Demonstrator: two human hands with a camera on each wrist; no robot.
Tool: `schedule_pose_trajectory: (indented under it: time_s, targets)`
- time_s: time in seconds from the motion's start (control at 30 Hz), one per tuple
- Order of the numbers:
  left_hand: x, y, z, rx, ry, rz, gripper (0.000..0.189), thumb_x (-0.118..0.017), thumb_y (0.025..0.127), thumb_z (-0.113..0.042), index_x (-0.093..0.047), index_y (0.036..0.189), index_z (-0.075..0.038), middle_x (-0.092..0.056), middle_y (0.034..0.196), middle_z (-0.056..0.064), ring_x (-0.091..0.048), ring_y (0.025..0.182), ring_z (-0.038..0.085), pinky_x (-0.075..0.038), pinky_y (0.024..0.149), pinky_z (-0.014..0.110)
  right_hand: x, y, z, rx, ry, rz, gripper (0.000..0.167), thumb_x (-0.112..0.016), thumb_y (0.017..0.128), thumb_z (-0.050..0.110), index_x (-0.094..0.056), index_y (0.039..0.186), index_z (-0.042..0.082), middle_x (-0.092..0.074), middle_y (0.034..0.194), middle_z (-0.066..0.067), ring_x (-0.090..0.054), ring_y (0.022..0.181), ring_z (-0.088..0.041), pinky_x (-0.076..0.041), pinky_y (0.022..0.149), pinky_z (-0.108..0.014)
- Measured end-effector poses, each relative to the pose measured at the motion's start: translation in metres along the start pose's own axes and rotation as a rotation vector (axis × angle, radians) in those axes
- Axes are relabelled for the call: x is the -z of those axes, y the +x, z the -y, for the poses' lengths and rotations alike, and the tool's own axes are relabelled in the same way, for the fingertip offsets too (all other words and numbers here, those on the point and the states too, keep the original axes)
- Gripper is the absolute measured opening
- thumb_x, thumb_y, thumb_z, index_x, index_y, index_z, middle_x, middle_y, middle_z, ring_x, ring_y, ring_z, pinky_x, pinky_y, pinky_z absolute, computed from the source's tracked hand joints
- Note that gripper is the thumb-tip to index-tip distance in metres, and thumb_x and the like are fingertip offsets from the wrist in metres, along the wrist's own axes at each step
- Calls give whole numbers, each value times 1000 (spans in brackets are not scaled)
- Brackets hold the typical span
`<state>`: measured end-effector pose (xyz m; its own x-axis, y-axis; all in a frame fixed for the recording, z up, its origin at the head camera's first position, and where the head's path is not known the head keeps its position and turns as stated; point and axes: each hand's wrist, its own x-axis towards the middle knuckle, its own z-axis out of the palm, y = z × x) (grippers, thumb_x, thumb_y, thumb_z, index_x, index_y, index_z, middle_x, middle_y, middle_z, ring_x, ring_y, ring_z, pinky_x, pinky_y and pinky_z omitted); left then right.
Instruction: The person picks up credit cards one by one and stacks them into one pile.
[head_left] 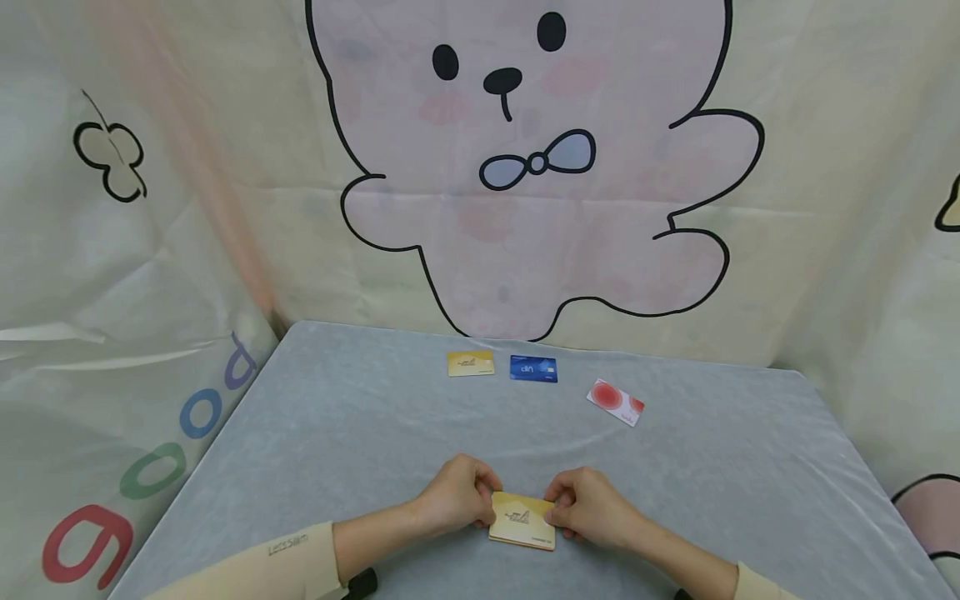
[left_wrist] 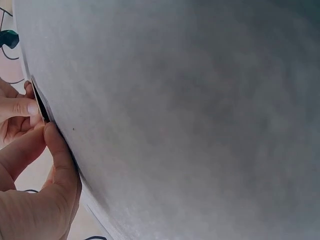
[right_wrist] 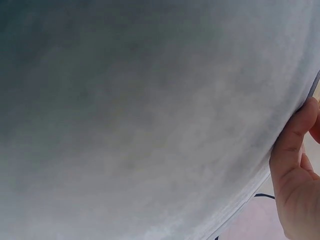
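Both hands hold a small stack of cards (head_left: 521, 525) with a yellow one on top, near the front of the table. My left hand (head_left: 456, 495) pinches its left edge, and my right hand (head_left: 594, 510) pinches the right edge with thumb and fingers. Seen from the left wrist, the stack (left_wrist: 42, 102) shows edge-on as several thin layers, between the left hand (left_wrist: 42, 192) and the right hand's fingers (left_wrist: 17, 107). In the right wrist view, the right hand (right_wrist: 295, 165) is at the right border, with only a sliver of the stack visible.
Toward the back of the grey cloth-covered table (head_left: 360, 417) lie a yellow card (head_left: 471, 363), a blue card (head_left: 533, 369) and a white card with red circles (head_left: 615, 402), which is turned at an angle. Behind the table hangs a curtain (head_left: 630, 192) printed with a bear.
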<state>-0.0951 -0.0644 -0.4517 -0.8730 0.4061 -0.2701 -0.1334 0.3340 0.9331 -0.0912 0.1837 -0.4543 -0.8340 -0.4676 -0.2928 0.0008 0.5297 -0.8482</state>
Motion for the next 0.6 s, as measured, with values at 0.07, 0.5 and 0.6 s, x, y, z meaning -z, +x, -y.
schedule_pose_trajectory:
  time_s: [0.07, 0.5, 0.6]
  targets:
    - [-1, 0, -1, 1, 9, 2, 34, -73, 66, 25, -72, 96, 8, -61, 64, 5, -58, 53, 12, -50, 50, 23, 0, 0, 0, -1, -2, -3, 8, -79, 89, 3, -71, 91, 3, -61, 64, 0, -54, 52, -10, -46, 47, -20]
    - [-1, 2, -2, 17, 54, -13, 32, -73, 65, 24, -72, 91, 7, -62, 64, 6, -58, 53, 12, -51, 49, 24, 1, 1, -2, -13, -19, 7, 10, -80, 90, 5, -71, 93, 4, -62, 67, -1, -55, 55, -12, -46, 48, -21]
    - [-1, 2, -2, 17, 53, -8, 31, -74, 65, 24, -73, 91, 7, -63, 65, 6, -59, 53, 13, -52, 49, 25, 2, 0, -2, -14, -21, 8, 10, -80, 90, 5, -71, 94, 3, -62, 68, -1, -55, 56, -13, -46, 49, -21]
